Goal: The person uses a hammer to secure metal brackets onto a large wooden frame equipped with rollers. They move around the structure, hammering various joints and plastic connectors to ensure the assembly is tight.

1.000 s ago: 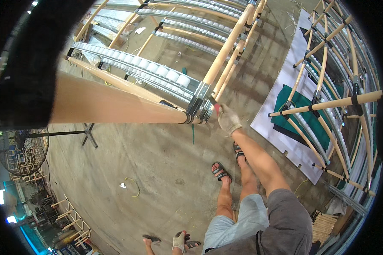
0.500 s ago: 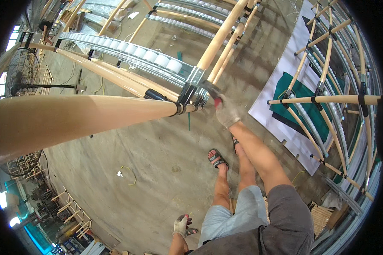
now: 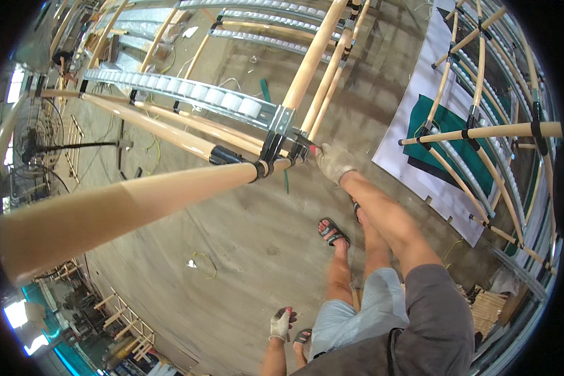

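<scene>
My right hand (image 3: 335, 164), in a pale work glove, is closed round a dark hand tool with a red grip (image 3: 313, 149). Its dark end meets the frame's corner joint, where a metal bracket (image 3: 282, 120) and black clamps (image 3: 273, 148) join beige tubes. The tool's exact kind is hard to make out. From that corner a thick beige tube (image 3: 138, 202) runs toward the left foreground. My left hand (image 3: 281, 323), also gloved, hangs low beside my leg with fingers curled. Something red shows at its fingertips; what it holds cannot be made out.
A roller track with white wheels (image 3: 188, 92) crosses the frame at upper left. At right, another tube rack (image 3: 482, 132) stands over a white board (image 3: 398, 150) and green cloth (image 3: 427, 113). A fan (image 3: 34, 150) stands at far left. A yellow strap (image 3: 213, 266) lies on the floor.
The view has shifted a little. The dark tool in my right hand was blurred and farther above the glove; now its end sits against the corner joint. My left hand stays low.
</scene>
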The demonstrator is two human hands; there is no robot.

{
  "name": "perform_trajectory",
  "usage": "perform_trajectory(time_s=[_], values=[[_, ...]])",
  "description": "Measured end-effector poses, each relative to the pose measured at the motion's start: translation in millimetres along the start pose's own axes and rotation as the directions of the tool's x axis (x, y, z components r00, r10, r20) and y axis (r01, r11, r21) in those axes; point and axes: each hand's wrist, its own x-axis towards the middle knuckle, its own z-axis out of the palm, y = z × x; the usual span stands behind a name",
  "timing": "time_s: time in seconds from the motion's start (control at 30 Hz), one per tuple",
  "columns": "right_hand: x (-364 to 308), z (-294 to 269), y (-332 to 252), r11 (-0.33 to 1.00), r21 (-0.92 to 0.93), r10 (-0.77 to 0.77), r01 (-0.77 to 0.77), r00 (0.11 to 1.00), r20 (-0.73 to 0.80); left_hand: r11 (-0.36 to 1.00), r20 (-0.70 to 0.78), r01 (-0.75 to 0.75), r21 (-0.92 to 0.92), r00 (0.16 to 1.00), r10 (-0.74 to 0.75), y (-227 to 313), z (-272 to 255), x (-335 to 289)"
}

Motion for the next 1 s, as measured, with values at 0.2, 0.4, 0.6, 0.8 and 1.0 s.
perform_trajectory(time_s=[0.2, 0.4, 0.6, 0.8, 1.0], values=[[-22.3, 17.6, 30.1, 0.96, 0.265, 0.161, -0.093, 0.955, -0.25, 0.999, -0.001, -0.048, 0.021, 0.999, 0.048, 41.3, 13.5, 11.6], [1.4, 82.7, 125.8, 0.913, 0.307, 0.299, -0.267, 0.952, -0.062, 0.995, -0.026, 0.015, 0.1, 1.0, -0.013, 67.1, 40.4, 64.1], [89.4, 150.8, 165.3, 0.956, 0.235, 0.176, -0.177, 0.984, 0.026, 0.997, -0.021, 0.074, 0.024, 0.997, -0.074, 44.2, 45.4, 97.2], [108.3, 193.3, 156.3, 0.969, 0.205, -0.135, 0.141, 0.99, -0.045, 0.918, -0.084, 0.39, -0.075, 0.915, -0.396, -70.3, 39.0, 83.1], [142.5, 233.6, 188.8, 0.995, 0.065, 0.068, -0.078, 0.988, 0.136, 0.9, -0.07, 0.428, -0.081, 0.898, -0.434, -45.0, 47.4, 66.5]])
